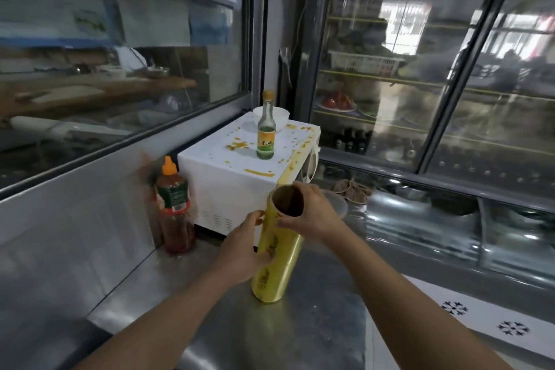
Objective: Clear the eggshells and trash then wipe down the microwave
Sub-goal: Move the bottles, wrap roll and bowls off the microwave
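Both hands hold a tall yellow roll of cling film (277, 252) standing tilted on the steel desk (315, 333). The left hand (244, 249) wraps its middle; the right hand (309, 213) is curled over its open top, a firm grip. Just beyond them, the microwave (228, 186) carries yellow splatters, a glass bottle (266, 132) and a white bowl (280, 117). Likely risks: the tilted roll slipping on the steel, or knocking the sauce bottle (174, 207) to the left.
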Available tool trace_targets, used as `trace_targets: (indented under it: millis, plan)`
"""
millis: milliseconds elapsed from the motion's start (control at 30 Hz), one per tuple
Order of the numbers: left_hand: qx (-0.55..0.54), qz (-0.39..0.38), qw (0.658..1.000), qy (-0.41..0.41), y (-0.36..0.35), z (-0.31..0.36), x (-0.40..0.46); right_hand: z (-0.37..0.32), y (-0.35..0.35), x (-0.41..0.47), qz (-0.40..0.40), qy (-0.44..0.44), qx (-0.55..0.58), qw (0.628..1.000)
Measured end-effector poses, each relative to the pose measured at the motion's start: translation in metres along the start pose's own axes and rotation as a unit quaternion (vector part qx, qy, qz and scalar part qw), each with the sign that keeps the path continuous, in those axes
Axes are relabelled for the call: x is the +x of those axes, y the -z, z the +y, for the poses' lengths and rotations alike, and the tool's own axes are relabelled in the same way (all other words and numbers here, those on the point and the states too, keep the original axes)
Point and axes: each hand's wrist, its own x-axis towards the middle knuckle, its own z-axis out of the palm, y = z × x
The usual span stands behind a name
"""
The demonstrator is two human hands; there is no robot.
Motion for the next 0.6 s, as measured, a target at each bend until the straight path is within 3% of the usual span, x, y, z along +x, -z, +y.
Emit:
trace_targets:
  millis: [467, 600]
  plan:
    - [-0.116, 0.091, 0.986, 0.076, -0.022, -0.001, 0.029, 0.021, 0.013, 0.048, -0.113, 0.087, 0.128, 0.981]
    - [-0.13, 0.094, 0.98, 0.117, -0.032, -0.005, 0.039, 0.035, 0.011, 0.062, -0.167, 0.071, 0.175, 0.968]
